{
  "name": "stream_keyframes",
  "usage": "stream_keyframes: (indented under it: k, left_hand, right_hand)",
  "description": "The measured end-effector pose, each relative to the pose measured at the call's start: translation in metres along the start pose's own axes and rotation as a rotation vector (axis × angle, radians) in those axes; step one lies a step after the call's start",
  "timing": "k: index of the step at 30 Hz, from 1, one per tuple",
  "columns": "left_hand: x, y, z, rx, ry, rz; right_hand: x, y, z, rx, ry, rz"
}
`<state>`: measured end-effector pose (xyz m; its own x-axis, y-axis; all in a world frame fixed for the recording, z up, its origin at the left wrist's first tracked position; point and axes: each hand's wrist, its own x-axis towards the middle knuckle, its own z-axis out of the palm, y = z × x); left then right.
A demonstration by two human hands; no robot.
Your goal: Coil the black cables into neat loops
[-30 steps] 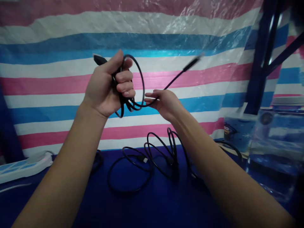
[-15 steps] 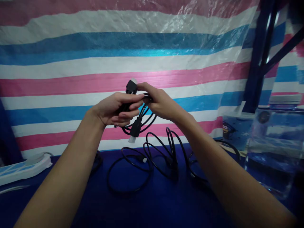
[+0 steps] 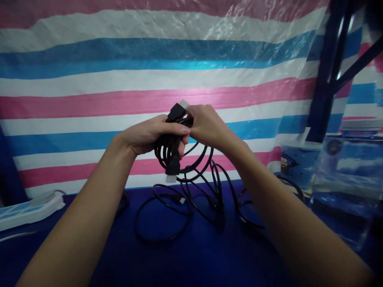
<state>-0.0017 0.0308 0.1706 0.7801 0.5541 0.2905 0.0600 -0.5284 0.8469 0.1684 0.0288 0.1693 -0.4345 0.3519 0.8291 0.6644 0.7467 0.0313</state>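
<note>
Above the dark blue tabletop (image 3: 194, 259), in front of the pink, white and blue striped plastic sheet (image 3: 89, 107), a coiled black cable with pale-tipped plugs (image 3: 165, 149) is held up between two hands. The left hand (image 3: 152, 133) grips the coil, its thumb laid across the front and its fingers behind. The right hand (image 3: 208, 125) is curled shut on the strands at the upper right, though its fingertips are partly hidden. One black block-shaped plug (image 3: 176, 111) points up just beside the right fingers; another black plug with a pale end (image 3: 172, 170) hangs below the left hand.

Gathering the loops seems to be the step in hand. For a neat result, the left thumb should press firmly enough to keep the turns together, while the right hand guides the strands without bending them sharply near either plug. The wider loops hanging at the right would sit better drawn in to match the smaller ones. Loose black cables (image 3: 163, 240) lie on the tabletop underneath, so keeping the coil lifted helps avoid snagging them.
</note>
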Motion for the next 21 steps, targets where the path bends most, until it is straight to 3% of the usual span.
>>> stream_keyframes:
  k: [5, 7, 10, 15, 18, 21]
  left_hand:
    - [-0.015, -0.006, -0.017, -0.109, -0.049, 0.169]
    - [-0.018, -0.006, -0.020, -0.155, -0.057, 0.198]
    - [-0.015, -0.002, -0.016, -0.158, -0.018, 0.161]
    - [-0.005, 0.006, 0.000, -0.094, 0.029, 0.028]
    - [-0.003, 0.009, 0.003, -0.086, 0.128, 0.006]
    - [-0.006, 0.011, 0.000, -0.158, 0.224, 0.103]
  right_hand:
    - [-0.004, 0.007, -0.014, 0.492, -0.079, 0.156]
    - [-0.004, 0.003, -0.018, 0.440, -0.015, 0.156]
    - [0.000, -0.010, -0.021, 0.113, 0.093, 0.050]
    - [0.006, -0.023, -0.012, -0.202, 0.005, -0.069]
    - [0.004, -0.017, -0.008, -0.094, 0.026, -0.041]
    - [0.000, -0.008, -0.009, 0.288, 0.076, 0.112]
